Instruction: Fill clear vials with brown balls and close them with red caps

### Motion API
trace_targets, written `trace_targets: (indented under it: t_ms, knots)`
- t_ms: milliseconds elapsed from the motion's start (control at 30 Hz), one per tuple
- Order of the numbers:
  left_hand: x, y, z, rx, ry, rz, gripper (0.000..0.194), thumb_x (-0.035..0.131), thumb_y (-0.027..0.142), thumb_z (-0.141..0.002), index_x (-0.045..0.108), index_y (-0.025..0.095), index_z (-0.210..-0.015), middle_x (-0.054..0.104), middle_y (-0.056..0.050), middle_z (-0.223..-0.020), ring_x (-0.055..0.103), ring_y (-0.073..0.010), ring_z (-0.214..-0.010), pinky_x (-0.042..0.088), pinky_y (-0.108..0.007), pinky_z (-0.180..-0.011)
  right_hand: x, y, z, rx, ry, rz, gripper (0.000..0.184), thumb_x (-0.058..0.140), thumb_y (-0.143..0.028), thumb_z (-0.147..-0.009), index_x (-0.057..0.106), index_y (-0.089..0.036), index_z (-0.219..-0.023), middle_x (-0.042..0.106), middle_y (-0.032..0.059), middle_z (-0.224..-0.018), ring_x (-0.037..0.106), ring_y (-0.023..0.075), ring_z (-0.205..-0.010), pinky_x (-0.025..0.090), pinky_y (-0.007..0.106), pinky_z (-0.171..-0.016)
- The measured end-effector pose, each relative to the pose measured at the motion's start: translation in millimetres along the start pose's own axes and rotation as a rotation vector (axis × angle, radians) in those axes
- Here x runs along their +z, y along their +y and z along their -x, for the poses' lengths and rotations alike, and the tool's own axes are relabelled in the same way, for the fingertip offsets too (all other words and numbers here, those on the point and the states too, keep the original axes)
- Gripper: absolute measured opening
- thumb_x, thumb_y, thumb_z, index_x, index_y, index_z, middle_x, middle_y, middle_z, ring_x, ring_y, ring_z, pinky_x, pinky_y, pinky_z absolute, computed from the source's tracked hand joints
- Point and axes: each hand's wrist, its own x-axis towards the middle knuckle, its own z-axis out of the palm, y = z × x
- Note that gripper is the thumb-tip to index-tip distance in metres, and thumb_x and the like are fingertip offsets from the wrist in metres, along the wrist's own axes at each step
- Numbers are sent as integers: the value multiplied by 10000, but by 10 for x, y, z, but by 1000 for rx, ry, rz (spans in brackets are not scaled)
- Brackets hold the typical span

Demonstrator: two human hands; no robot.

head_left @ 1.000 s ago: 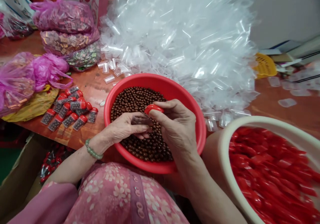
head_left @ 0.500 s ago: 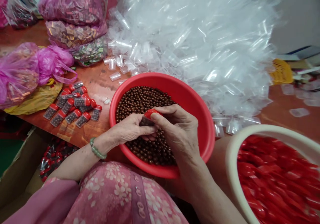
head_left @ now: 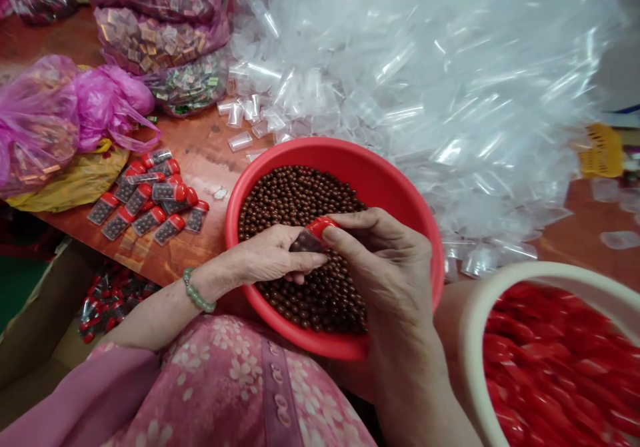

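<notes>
Left fingers (head_left: 311,261) closed around the bead-filled container (head_left: 304,241), right fingers (head_left: 357,219) pinched on its red cap (head_left: 321,225)

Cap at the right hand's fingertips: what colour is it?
The cap in the right hand is bright red; the head view shows it best.

Small packing workshop, by look: heap of clear containers (head_left: 400,67) across worktop (head_left: 193,142), red basin (head_left: 400,197) of brown balls (head_left: 300,194), tub (head_left: 471,340) of red pieces (head_left: 550,367), filled containers (head_left: 137,200).
</notes>
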Motion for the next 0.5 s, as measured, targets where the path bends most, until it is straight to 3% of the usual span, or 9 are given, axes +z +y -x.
trace_targets:
  t_ms: [300, 500]
  knots:
    - [-3, 6, 2, -14, -37, -38, 237, 623, 268, -835, 485, 159, -676, 482, 64, -538, 438, -45, -472, 357, -191, -487, -75, 66, -32, 28, -70, -48, 121, 806, -304, -738, 730, -247, -812, 740, -7, -782, 690, 148, -695, 589, 288, -648]
    - [2, 18, -10, -37, -35, -27, 230, 596, 221, -837, 472, 162, -653, 485, 64, -507, 442, -47, -448, 369, -191, -479, -56, 64, -15, -19, -58, 57, 118, 796, -298, -751, 738, -257, -846, 726, -12, -792, 681, 144, -716, 579, 291, -687]
